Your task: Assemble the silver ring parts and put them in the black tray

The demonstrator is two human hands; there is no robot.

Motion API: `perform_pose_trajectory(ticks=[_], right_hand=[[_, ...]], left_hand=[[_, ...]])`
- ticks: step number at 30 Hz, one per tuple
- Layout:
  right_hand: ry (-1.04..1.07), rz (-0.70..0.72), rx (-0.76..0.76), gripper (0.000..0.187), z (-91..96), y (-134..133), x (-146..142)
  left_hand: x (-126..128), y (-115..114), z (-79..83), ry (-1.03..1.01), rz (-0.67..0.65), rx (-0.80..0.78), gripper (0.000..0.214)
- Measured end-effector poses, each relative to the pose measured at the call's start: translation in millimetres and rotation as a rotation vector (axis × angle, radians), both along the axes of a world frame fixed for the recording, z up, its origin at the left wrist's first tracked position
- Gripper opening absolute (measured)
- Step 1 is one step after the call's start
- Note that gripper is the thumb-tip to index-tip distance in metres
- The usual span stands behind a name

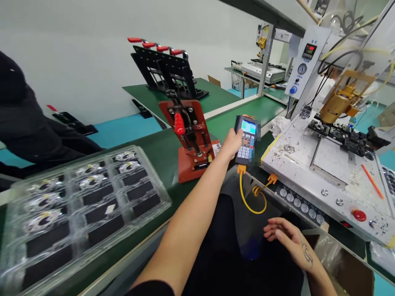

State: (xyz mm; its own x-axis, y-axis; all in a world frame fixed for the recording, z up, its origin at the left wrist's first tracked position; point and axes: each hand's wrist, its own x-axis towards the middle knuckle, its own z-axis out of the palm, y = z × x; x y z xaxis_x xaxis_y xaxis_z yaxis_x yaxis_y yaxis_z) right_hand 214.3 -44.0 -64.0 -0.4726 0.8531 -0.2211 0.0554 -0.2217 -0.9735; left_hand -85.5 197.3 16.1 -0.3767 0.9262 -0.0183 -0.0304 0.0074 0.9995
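Note:
My left hand [233, 143] is closed around the left side of a handheld control pendant [246, 139], which has a lit screen and a keypad. From its lower end a yellow cable [245, 201] with orange plugs loops over to the front of a white machine [296, 170]. My right hand [285, 236] hangs over my lap below the machine's front edge, holding nothing, its fingers slightly curled and apart. Close to my left forearm stands a red toggle-clamp fixture [189, 139] with a red handle.
A clear plastic tray [154, 176] with several metal ring-shaped parts lies left on the green bench. Behind it, black clamp racks [163, 68] stand on another table. On the machine are a brass-coloured head [335, 102], an orange stick [372, 181] and a red button [359, 215]. A person's dark-clothed body [21, 102] is at left.

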Motion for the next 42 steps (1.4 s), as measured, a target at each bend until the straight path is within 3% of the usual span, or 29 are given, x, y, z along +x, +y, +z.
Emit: perform_pose_trajectory(ticks=[2,5,10,15,19,23,27,31,42], right_hand=[[-0.048,-0.03,-0.014,0.052,-13.6,-4,4],[-0.098,-0.075,-0.021,0.058,-25.3,-11,14],[-0.132,-0.178,-0.012,0.064,-19.2,-20,37],[-0.169,-0.287,-0.014,0.073,-5.4,-20,46],[-0.21,-0.302,-0.001,0.072,-1.6,-20,50],[-0.214,-0.353,0.033,0.064,-7.0,-25,59],[-0.214,-0.365,0.052,0.059,-9.5,-27,64],[-0.222,-0.369,0.069,0.059,-4.8,-26,63],[-0.201,-0.343,0.087,0.059,15.7,-21,52]], left_hand=[[10,39,3.0,0.062,-0.061,-0.111,0.038],[30,75,-0.7,0.168,-0.164,-0.26,0.04],[41,99,-11.6,0.369,-0.273,-0.364,0.041],[40,109,-6.1,0.554,-0.307,-0.333,0.041],[44,106,11.0,0.672,-0.311,-0.236,0.041],[57,86,36.9,0.747,-0.337,-0.02,0.039],[79,54,54.6,0.787,-0.599,0.173,0.043],[93,35,56.9,0.861,-0.772,0.223,0.055],[107,41,62.6,0.951,-0.784,0.187,0.032]])
